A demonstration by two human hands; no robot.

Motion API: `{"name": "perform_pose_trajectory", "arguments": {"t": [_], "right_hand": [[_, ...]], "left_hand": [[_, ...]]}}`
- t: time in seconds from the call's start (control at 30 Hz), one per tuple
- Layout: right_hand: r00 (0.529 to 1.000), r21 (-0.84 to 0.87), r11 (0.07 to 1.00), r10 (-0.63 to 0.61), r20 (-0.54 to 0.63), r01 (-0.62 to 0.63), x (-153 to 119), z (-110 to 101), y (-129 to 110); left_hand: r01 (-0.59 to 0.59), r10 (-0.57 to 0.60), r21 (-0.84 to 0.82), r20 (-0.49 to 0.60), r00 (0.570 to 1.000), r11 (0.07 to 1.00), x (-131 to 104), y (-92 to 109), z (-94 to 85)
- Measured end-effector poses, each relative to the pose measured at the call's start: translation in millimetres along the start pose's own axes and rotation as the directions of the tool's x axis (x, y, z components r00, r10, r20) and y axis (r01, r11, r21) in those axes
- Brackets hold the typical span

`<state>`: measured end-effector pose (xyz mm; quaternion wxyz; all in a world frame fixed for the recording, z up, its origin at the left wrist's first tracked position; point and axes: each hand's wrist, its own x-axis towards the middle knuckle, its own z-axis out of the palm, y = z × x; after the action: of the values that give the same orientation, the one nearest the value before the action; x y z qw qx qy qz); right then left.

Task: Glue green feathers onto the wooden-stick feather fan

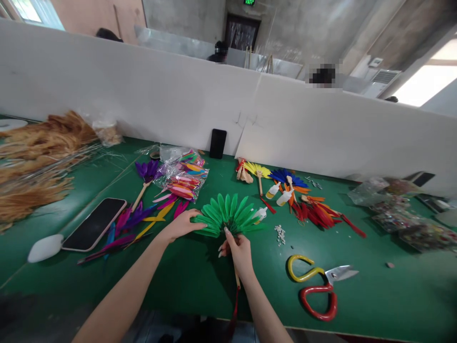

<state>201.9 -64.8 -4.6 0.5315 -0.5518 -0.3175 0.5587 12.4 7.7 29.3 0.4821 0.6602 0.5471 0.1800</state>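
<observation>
A green feather fan [225, 210] is spread out before me, its feathers pointing away. My right hand [238, 250] grips it at the base of the feathers, thumb on top. Below that hand the wooden handle [237, 276] shows, with a dark red tassel [235, 305] hanging past the table edge. My left hand [185, 225] pinches the outermost feathers on the fan's left side between thumb and fingers. A white glue bottle [260, 215] lies just behind the fan's right side.
Scissors [330, 281] with yellow and red handles lie at right, near small white beads [280, 235]. Yellow [259, 170], blue [285, 176] and purple [147, 170] fans lie farther back. Left are a phone [95, 224], loose feathers [143, 221] and bagged feathers [183, 178]. A white partition [171, 95] stands behind.
</observation>
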Motion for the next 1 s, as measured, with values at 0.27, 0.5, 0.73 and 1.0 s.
{"name": "perform_pose_trajectory", "arguments": {"t": [0.27,0.5,0.73,1.0], "right_hand": [[1.0,-0.005,1.0,0.009,0.003,-0.009,1.8,1.4,0.1],[1.0,-0.004,1.0,0.012,0.009,-0.012,1.2,1.3,0.8],[1.0,-0.011,1.0,0.012,0.005,-0.012,1.9,0.5,2.9],[1.0,-0.007,1.0,0.02,0.008,-0.02,2.1,0.0,4.9]], "left_hand": [[-0.04,0.04,-0.022,0.005,0.999,0.999,2.4,-2.4,2.8],[-0.084,0.084,-0.032,0.019,0.996,0.996,0.5,-3.6,-2.8],[-0.053,0.053,-0.022,-0.016,0.998,0.998,1.5,-1.9,3.6],[-0.055,0.056,-0.014,0.032,0.998,0.998,0.7,-4.8,-2.7]]}}
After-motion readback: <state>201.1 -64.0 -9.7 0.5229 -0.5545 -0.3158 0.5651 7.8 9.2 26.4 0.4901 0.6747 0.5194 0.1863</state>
